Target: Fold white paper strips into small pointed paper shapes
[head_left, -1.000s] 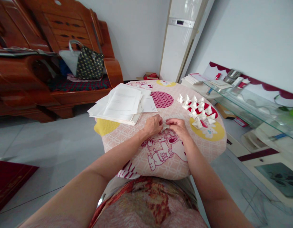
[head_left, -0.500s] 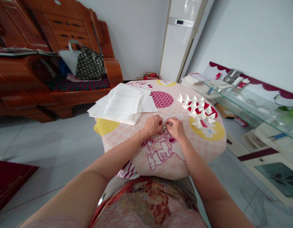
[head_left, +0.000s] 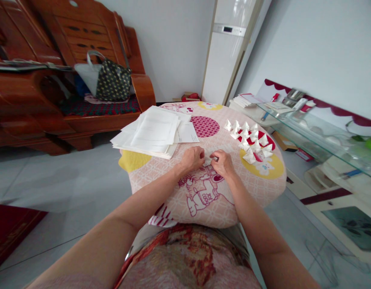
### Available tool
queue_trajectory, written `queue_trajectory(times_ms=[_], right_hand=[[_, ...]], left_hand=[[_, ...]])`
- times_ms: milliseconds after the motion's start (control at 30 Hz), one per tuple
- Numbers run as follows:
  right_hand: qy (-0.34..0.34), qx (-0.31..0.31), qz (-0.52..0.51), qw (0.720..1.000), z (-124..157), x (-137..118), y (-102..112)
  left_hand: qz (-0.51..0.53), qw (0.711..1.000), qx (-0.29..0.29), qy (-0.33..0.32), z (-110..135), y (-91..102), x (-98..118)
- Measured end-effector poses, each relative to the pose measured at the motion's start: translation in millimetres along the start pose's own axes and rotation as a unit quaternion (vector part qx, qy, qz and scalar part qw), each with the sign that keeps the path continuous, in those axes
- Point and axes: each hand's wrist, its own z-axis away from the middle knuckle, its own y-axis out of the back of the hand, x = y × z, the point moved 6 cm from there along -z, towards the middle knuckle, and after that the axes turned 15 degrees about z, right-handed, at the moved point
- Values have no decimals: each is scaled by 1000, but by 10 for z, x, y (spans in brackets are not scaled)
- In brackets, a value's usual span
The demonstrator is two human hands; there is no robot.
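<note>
My left hand [head_left: 193,158] and my right hand [head_left: 223,163] work close together over the patterned tablecloth [head_left: 176,192]. Between their curled fingers is a small piece of white paper [head_left: 207,161], pinched from both sides and partly hidden by the fingertips. To the right of my right hand stand several small folded white paper shapes [head_left: 249,156] with pointed tops, grouped in rows. Beyond my left hand lies an uneven stack of white paper sheets [head_left: 155,130].
A glass-topped cabinet [head_left: 321,136] holding papers and a metal pot [head_left: 294,96] borders the table's right side. A wooden bench [head_left: 113,124] with bags [head_left: 113,80] on it stands at the left. A tall white air conditioner [head_left: 223,56] is behind.
My hands have drawn slightly apart, showing a little more of the white paper between them. The stack and the folded shapes stay where they were.
</note>
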Motion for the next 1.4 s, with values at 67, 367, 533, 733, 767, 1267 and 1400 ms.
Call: queue_trajectory(times_ms=[67,367,533,733,767,1267,1400], right_hand=[[-1,-3,7,1000,3,7,-14],[10,-11,20,1000,17,-18,-21],[42,-7,-47,998,26,-3,91],[48,-7,-69,996,56,23,180],[49,-4,-66,997,56,18,184],[-249,289,69,922,256,692,890],[-390,288,147,862,496,1034,1120]], left_hand=[[-1,1000,-2,6,1,10,4],[7,1000,-3,6,-20,25,-34],[22,1000,4,-20,-63,39,-105],[70,997,16,-43,-78,88,-142],[81,996,15,-44,-73,93,-139],[228,961,148,-41,-63,275,-328],[210,967,133,-51,-58,246,-305]])
